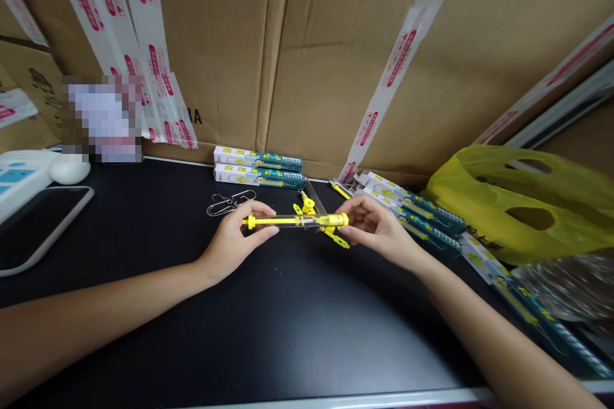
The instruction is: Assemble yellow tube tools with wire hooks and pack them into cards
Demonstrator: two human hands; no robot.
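Note:
A clear tube with a yellow rod and yellow ends [288,221] is held level above the black table. My left hand [244,230] pinches its left end between thumb and fingers. At its right end, the yellow cap is between the thumb and fingers of my right hand [371,223]. Behind and below the tube lie yellow plastic parts [307,206], partly hidden by it. Several metal wire hooks [225,204] rest on the table just behind my left hand.
Two printed boxes [259,176] lie at the back; more boxes [426,230] lie at the right beside a yellow plastic bag [460,185]. A phone [43,227] and a white device [23,169] are at the left. Cardboard [215,45] stands behind the black table [268,345].

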